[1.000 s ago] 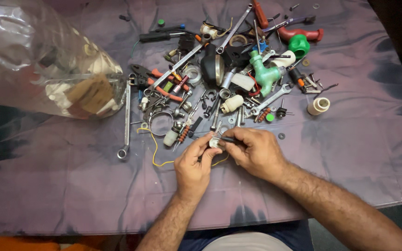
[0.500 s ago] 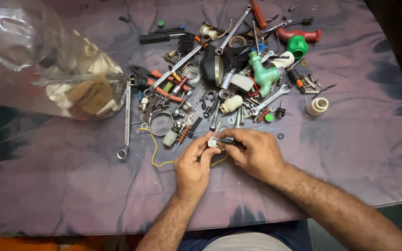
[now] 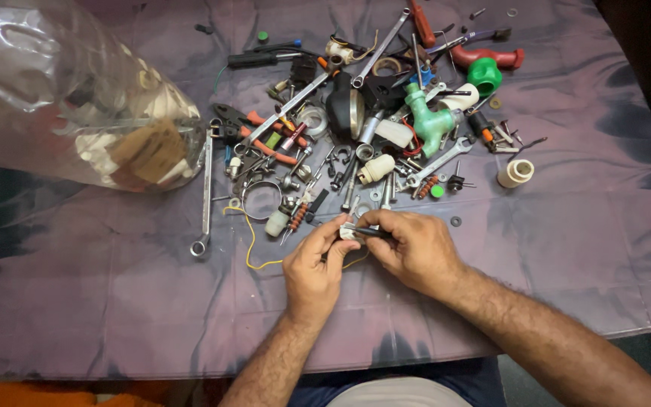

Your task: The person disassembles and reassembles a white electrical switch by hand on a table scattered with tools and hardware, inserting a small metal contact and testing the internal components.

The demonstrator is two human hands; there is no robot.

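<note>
Seemingly mid-work in the head view: the left hand [image 3: 314, 264] pinches a small white part [image 3: 348, 232] near the table's [image 3: 582, 279] front edge, the right hand [image 3: 416, 249] grips a thin dark tool [image 3: 367, 231] against it; other hardware lies unsorted.

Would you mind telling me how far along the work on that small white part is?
Done: nothing looks finished. In hand: the left hand pinches a small white part while the right hand sets a thin dark tool against it. Left: the heap of tools and fittings lies unsorted on the cloth.
</note>
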